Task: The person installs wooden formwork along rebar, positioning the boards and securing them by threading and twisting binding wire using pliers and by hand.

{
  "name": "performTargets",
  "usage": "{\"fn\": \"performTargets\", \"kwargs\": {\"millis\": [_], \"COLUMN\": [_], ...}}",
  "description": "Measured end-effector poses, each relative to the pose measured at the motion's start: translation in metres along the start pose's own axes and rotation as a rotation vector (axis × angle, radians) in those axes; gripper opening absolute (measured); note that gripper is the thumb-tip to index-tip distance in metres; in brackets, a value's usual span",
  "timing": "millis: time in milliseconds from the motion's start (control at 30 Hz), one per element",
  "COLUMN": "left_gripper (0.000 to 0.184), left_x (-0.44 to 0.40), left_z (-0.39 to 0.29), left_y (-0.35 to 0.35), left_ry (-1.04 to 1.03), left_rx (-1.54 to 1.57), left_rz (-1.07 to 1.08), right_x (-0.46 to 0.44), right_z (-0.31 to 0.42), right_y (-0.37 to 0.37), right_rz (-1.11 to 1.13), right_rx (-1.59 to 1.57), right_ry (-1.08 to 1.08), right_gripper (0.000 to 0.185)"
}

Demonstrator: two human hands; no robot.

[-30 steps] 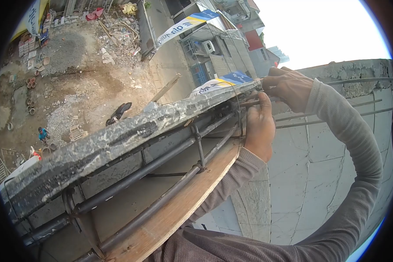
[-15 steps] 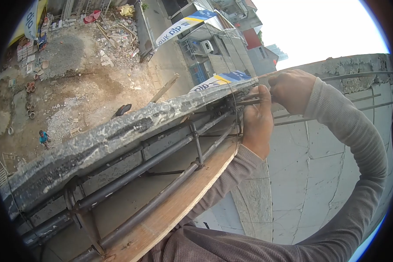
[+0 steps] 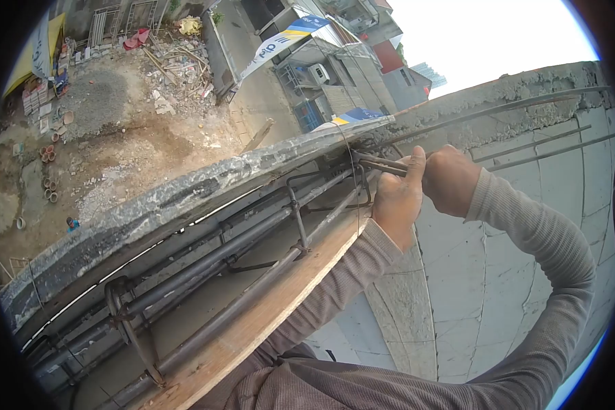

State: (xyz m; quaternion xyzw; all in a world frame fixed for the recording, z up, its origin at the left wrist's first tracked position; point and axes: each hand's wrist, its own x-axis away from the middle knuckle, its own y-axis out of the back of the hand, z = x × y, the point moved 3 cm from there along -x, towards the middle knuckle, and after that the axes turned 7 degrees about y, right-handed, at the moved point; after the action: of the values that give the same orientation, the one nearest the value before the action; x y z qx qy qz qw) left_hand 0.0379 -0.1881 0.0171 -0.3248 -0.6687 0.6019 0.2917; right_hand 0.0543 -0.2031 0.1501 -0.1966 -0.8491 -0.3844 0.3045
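Note:
My left hand (image 3: 398,206) is closed with its thumb raised, at the end of two slim rust-brown bars (image 3: 384,164) that look like pincer handles. Those bars reach left to the dark steel rebar cage (image 3: 253,236), where a vertical tie wire (image 3: 352,152) crosses. Pressed close beside the left thumb, my right hand (image 3: 451,181) is curled into a fist. What lies inside its fingers is hidden. Just below the left wrist runs the edge of a wooden board (image 3: 280,307), along the near side of the cage.
A rough concrete ledge (image 3: 184,181) borders the cage on the far side, with a steep drop beyond it to rubble ground (image 3: 143,130). Loose rebar (image 3: 553,147) extends right beside a pale block wall (image 3: 458,273). A person (image 3: 72,223) is far below, partly hidden by the ledge.
My right hand has come down from above the left thumb to beside it. The left hand has shifted slightly lower and left in view, and more of the brown bars shows.

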Motion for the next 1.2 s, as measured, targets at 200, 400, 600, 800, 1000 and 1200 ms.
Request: {"fn": "performTargets", "kwargs": {"millis": [200,400,600,800,1000,1200], "left_gripper": [0.04,0.04,0.067,0.072,0.075,0.08], "left_x": [0.0,0.014,0.008,0.001,-0.002,-0.002], "left_z": [0.006,0.004,0.016,0.021,0.022,0.02], "left_y": [0.003,-0.029,-0.012,-0.005,-0.002,-0.007], "left_ry": [0.0,-0.016,-0.015,0.003,-0.019,-0.048], "left_rx": [-0.278,-0.203,-0.12,-0.088,-0.086,-0.099], "left_rz": [0.008,0.226,0.117,0.122,0.103,0.105], "right_x": [0.028,0.057,0.017,-0.004,-0.012,-0.018], "right_z": [-0.002,-0.009,-0.021,-0.023,-0.021,-0.023], "right_y": [-0.047,-0.02,-0.001,0.001,0.011,0.013], "right_rz": [-0.223,-0.466,-0.148,0.045,0.124,0.179], "right_rx": [-1.129,-0.459,-0.045,0.055,-0.01,0.047], "right_ry": [-0.363,-0.096,-0.022,0.002,0.004,0.028], "right_gripper": [0.021,0.016,0.025,0.028,0.025,0.017]}}
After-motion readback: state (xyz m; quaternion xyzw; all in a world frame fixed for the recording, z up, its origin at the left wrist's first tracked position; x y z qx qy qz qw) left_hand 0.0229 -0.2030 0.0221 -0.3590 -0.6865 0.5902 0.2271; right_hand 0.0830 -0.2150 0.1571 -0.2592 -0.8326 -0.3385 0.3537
